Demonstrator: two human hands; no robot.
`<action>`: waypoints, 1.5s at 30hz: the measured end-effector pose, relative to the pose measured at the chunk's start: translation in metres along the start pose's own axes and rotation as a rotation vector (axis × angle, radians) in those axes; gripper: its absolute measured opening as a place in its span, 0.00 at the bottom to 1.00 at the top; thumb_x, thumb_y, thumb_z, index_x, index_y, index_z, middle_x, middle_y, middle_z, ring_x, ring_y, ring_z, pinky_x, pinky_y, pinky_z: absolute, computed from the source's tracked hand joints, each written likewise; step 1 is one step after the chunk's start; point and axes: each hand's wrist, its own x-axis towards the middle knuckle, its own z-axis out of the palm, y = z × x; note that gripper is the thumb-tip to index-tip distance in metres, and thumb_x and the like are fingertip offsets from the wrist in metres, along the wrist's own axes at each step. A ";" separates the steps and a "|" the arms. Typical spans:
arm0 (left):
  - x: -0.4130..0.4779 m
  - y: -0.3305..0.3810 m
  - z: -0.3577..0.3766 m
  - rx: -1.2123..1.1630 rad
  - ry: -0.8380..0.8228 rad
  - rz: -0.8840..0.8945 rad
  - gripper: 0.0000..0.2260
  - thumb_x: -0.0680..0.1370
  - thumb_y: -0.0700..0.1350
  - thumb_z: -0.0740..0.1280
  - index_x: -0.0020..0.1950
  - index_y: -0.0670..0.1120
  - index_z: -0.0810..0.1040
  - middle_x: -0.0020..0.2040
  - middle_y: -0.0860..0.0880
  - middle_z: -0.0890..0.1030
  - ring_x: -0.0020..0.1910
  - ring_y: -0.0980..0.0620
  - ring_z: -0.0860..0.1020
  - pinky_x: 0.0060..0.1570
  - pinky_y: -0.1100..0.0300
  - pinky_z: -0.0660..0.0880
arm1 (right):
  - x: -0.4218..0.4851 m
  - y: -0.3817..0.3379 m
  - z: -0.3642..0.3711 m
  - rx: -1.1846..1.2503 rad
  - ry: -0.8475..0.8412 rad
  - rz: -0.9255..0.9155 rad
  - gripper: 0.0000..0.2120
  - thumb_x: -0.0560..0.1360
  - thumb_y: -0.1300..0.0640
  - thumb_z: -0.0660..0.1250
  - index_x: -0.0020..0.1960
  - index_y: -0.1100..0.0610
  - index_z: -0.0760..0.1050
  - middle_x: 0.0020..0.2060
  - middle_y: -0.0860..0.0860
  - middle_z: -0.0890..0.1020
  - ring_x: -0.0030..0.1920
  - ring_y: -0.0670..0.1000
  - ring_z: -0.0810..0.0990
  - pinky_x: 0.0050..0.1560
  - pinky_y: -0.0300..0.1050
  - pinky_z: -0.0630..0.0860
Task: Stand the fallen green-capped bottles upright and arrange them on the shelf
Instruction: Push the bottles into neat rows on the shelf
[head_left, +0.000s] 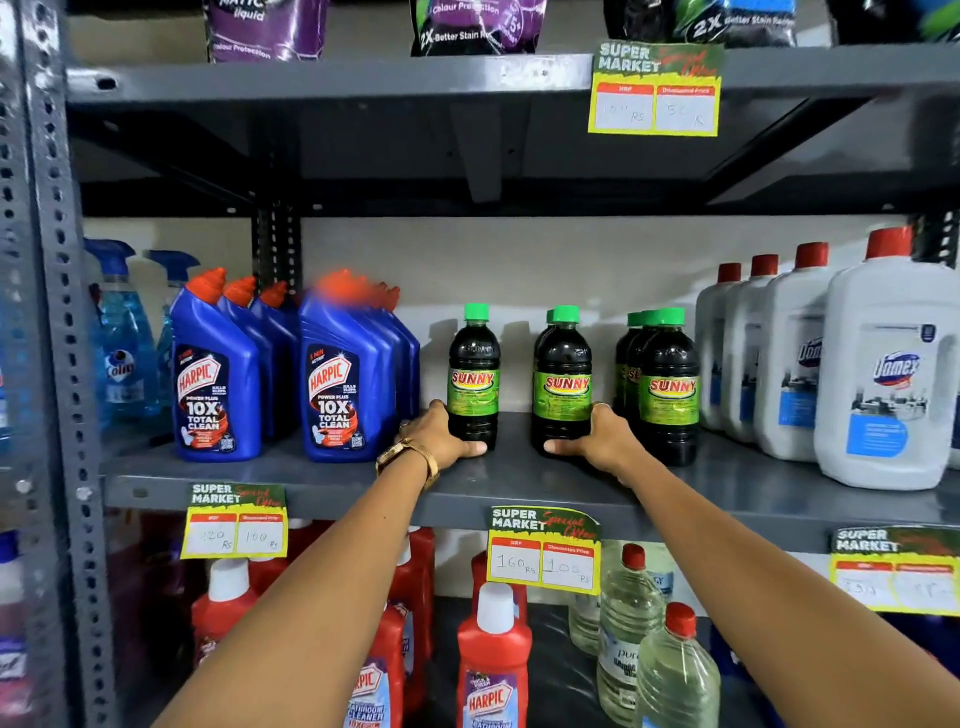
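Several dark green-capped bottles with green "SUNNY" labels stand upright on the grey middle shelf. My left hand grips the base of the leftmost bottle, which stands alone. My right hand grips the base of the middle front bottle, with one more bottle right behind it. A third row of bottles stands just right of my right hand, three deep. None of these bottles lies on its side.
Blue Harpic bottles stand close left of my left hand, with spray bottles further left. White red-capped Domex jugs stand at the right. Price tags hang on the shelf edge. Red and clear bottles fill the shelf below.
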 end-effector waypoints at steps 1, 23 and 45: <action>0.000 -0.001 0.001 0.005 0.011 0.009 0.33 0.67 0.58 0.75 0.65 0.46 0.67 0.64 0.44 0.75 0.64 0.42 0.70 0.64 0.47 0.69 | 0.002 0.002 0.001 0.003 0.003 -0.013 0.35 0.66 0.54 0.78 0.66 0.66 0.67 0.63 0.62 0.76 0.64 0.61 0.75 0.62 0.50 0.72; -0.016 0.009 -0.003 0.180 0.021 0.049 0.32 0.73 0.56 0.70 0.68 0.41 0.63 0.66 0.39 0.73 0.65 0.37 0.68 0.63 0.46 0.67 | -0.002 0.003 0.002 -0.073 0.045 -0.049 0.34 0.67 0.52 0.77 0.65 0.67 0.67 0.61 0.64 0.77 0.62 0.62 0.76 0.62 0.54 0.74; -0.016 0.010 0.001 0.235 0.063 0.049 0.32 0.73 0.57 0.70 0.68 0.41 0.62 0.65 0.38 0.72 0.66 0.39 0.67 0.62 0.46 0.69 | 0.003 0.006 0.006 -0.123 0.050 -0.050 0.37 0.68 0.51 0.76 0.68 0.66 0.64 0.64 0.64 0.75 0.65 0.63 0.74 0.65 0.54 0.72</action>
